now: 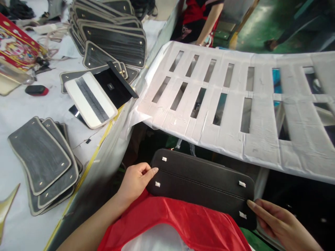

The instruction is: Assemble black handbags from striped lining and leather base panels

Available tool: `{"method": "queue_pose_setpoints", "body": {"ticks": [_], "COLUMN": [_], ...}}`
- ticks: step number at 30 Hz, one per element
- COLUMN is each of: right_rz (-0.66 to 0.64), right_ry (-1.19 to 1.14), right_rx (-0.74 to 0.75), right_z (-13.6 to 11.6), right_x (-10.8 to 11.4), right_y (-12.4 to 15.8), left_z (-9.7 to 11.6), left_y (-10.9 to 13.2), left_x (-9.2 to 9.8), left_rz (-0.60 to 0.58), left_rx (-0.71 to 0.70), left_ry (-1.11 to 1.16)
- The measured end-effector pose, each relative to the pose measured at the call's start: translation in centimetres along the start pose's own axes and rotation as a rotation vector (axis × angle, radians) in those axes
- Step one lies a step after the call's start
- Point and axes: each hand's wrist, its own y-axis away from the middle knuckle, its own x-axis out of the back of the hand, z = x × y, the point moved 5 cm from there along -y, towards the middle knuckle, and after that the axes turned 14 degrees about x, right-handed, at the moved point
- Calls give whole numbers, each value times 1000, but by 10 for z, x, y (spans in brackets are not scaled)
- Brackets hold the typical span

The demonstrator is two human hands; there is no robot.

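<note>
A long black panel (201, 174) with rounded corners hangs over my lap, a stitched seam running along its middle and a small white patch near each corner. My left hand (138, 179) pinches its left end, thumb on top. At the opposite end my right hand (272, 216) grips the edge between thumb and fingers. Below the panel is the red apron (172, 212) I wear. To the left, a white panel with a grey stripe (90, 99) lies against a black, open piece with a small label (112, 85).
Grey panels with pale edges (42, 153) are stacked on the left table, with a larger pile (112, 42) behind. A black-and-red object (36, 90) lies between. A slotted white-covered rack (209, 104) stands ahead. Another person's arm (210, 24) shows beyond it.
</note>
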Motion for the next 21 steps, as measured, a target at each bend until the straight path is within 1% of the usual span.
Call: {"method": "queue_pose_setpoints", "body": {"ticks": [2,5,8,11,16,21], "right_rz": [-13,9,28,31,4,-34], "right_ry": [-54,-66,-90,-109,-105,-118], "right_rx": [1,3,-1,14,1,-37], "right_z": [-7,-16,-20,-21,-11,9], "right_x": [-2,-3,-2,-1,-1,0], "right_y": [2,4,4,4,4,0], "left_z": [0,-1,-3,-5,-5,1], "left_y": [1,0,-1,0,0,-3], "left_x": [0,-2,-4,-5,-5,-4], "left_rz": [-7,-18,-32,-48,-46,-9], "left_rx": [3,28,57,77,69,23], "left_ry": [-33,-84,-106,-75,-31,-20]}}
